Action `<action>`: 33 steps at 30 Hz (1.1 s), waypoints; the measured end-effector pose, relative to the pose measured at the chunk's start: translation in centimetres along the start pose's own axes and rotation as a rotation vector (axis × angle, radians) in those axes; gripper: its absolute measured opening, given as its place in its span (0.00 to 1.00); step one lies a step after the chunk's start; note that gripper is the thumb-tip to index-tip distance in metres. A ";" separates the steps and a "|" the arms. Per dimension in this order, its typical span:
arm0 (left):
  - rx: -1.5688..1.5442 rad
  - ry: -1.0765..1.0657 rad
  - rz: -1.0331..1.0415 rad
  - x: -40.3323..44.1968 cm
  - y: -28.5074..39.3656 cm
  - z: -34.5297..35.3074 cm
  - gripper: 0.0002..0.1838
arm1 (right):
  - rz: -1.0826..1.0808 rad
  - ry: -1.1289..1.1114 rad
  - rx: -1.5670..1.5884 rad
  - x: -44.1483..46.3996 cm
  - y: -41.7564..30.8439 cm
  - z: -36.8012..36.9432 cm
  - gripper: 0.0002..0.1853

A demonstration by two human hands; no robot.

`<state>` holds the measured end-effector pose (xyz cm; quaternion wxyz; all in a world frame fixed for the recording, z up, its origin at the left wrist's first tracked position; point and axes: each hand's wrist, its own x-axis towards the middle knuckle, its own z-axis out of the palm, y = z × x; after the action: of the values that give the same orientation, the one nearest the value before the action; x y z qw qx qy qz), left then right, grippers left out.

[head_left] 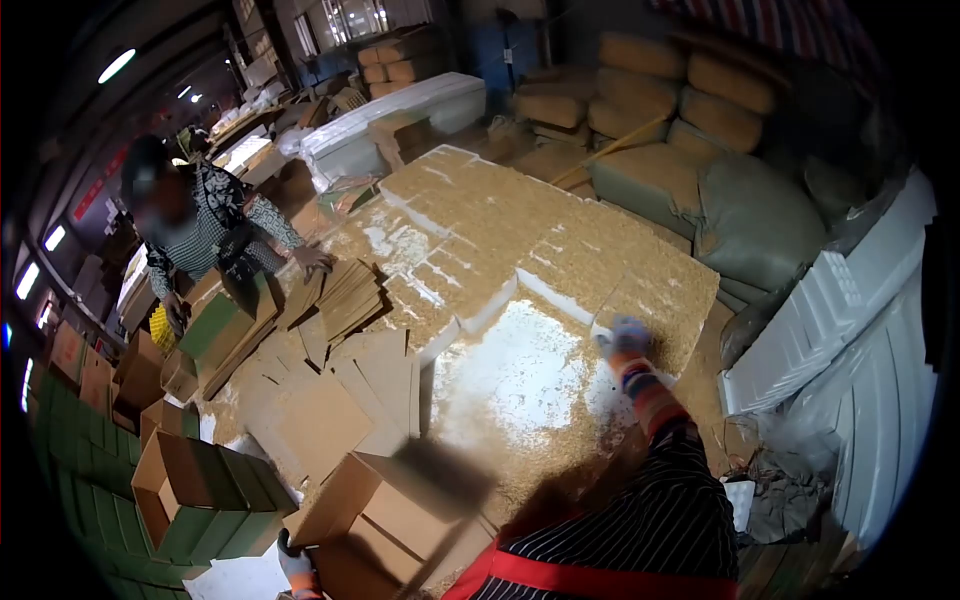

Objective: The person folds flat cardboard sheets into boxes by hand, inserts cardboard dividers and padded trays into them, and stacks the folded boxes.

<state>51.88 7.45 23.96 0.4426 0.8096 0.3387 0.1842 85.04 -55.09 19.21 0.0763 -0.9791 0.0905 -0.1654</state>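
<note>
My right hand [624, 340], in a light glove, is stretched out over the work surface, at the edge of a block layer covered in tan flakes [640, 305]; its fingers are blurred. At the bottom, my left hand [296, 566], in a grey and orange glove, is at the left side of an open cardboard box [400, 510], its fingers against the box wall. The box is partly blurred. Between the hands lies a white patch strewn with flakes [520, 370]. Flat cardboard sheets [325, 420] lie left of that patch.
A co-worker [215, 215] stands at the left by folded cardboard [340, 300]. Green and brown boxes [200, 485] line the lower left. White foam panels [800, 320] lean at the right. Sacks [760, 215] and wrapped bales [640, 100] are piled behind the table.
</note>
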 end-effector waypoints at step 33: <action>0.500 0.058 -0.076 -0.8 4.9 0.7 0.25 | -0.472 -1.126 1.403 -1.0 -25.0 -22.7 0.25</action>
<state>53.64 4.60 27.69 0.2255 0.8749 0.4165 0.1011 80.23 -33.32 44.56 0.6481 -0.6379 -0.2820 0.3060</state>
